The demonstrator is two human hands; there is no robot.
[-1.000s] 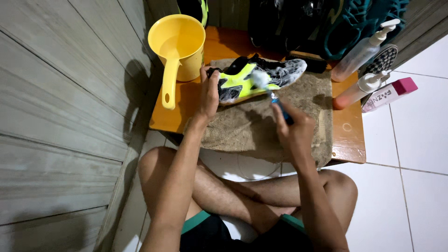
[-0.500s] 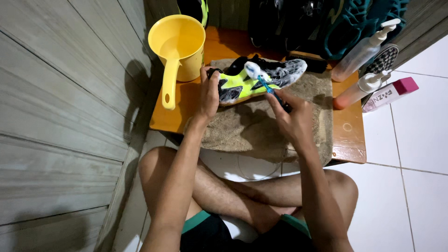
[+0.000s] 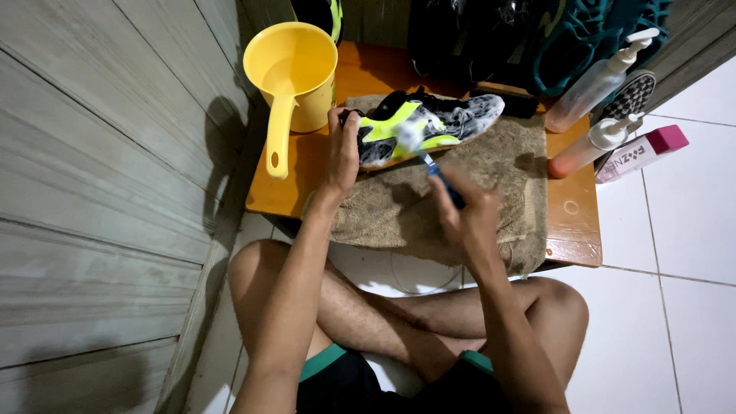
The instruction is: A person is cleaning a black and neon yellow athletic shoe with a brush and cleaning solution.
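Note:
A black, grey and neon-yellow sneaker (image 3: 452, 123) lies on its side on a brown towel (image 3: 399, 215), partly covered in soap foam. My left hand (image 3: 342, 153) grips the sneaker's heel end. My right hand (image 3: 466, 218) holds a blue-handled toothbrush (image 3: 438, 175), its bristle end pressed against the sneaker's yellow side. The towel is spread over a low orange wooden table (image 3: 573, 226) in front of my crossed legs.
A yellow plastic dipper (image 3: 291, 73) stands at the table's left back corner beside a grey plank wall (image 3: 92, 192). Two pump bottles (image 3: 594, 142) and a pink-capped white box (image 3: 640, 152) lie at the right. Dark shoes (image 3: 537, 38) are piled behind. White floor tiles (image 3: 690, 307) lie to the right.
My right hand has moved the toothbrush back and forth along the sneaker's side, pulling slightly toward me now. The left hand keeps its hold on the heel.

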